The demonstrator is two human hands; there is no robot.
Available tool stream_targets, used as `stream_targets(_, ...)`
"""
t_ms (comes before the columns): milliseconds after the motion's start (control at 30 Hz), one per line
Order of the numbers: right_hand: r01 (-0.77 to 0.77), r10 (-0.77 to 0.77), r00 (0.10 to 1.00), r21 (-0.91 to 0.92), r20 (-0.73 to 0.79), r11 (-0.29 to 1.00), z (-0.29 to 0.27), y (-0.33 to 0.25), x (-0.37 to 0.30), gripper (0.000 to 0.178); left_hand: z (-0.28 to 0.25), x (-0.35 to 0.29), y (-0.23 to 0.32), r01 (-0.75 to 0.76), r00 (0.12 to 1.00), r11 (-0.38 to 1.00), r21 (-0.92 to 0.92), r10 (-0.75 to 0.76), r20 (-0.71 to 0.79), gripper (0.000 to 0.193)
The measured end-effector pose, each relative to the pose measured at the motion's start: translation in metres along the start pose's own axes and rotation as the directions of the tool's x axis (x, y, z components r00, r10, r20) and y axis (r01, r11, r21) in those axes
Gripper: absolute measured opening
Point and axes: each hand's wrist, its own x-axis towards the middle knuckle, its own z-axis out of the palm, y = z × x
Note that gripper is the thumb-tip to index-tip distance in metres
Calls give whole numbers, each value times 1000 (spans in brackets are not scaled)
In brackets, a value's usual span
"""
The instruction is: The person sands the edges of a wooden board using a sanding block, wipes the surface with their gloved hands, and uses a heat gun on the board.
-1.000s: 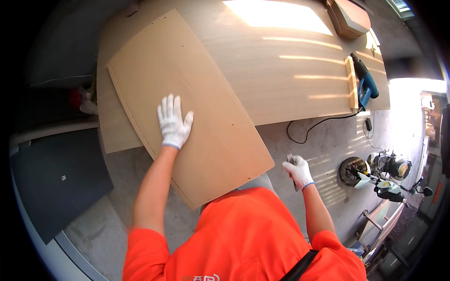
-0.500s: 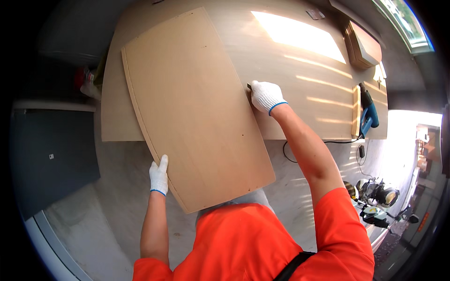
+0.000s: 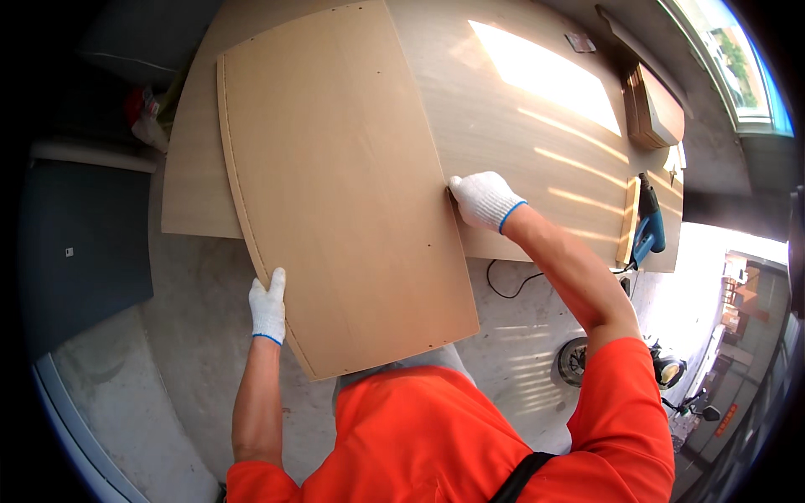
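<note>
A large light-brown wooden board (image 3: pixel 344 184) lies partly on the worktable, its near end reaching out toward my waist. A line of small marks runs along its left edge, and a few dark holes show on its face. My left hand (image 3: pixel 268 307), in a white knit glove, grips that left edge near the close corner, thumb on top and fingers hidden below. At the right edge, my gloved right hand (image 3: pixel 486 201) is closed around a small dark tool (image 3: pixel 453 194). Most of the tool is covered by the hand, so its kind cannot be made out.
The wide worktable (image 3: pixel 503 142) carries a blue heat gun (image 3: pixel 648 226) beside a wooden strip (image 3: pixel 627 222), with its black cord (image 3: pixel 503 293) hanging over the front edge. A stack of brown panels (image 3: pixel 654 109) stands far right. A motorbike (image 3: pixel 671 369) is parked on the right.
My right hand has slid toward me along the board's right edge, and the tool's tip is now more hidden. My left hand keeps its grip on the left edge. The whole view has shifted slightly.
</note>
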Motion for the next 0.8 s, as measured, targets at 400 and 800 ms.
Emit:
stream_targets(400,-168,192,966,144,-175,975,28,8,-23,13,-3,-3,5,-2,1000,996,94,0,22,43)
stream_targets(800,74,-74,997,0,14,997,3,-7,-11,10,-5,-5,1,-5,1000,998,-65,6,16,40)
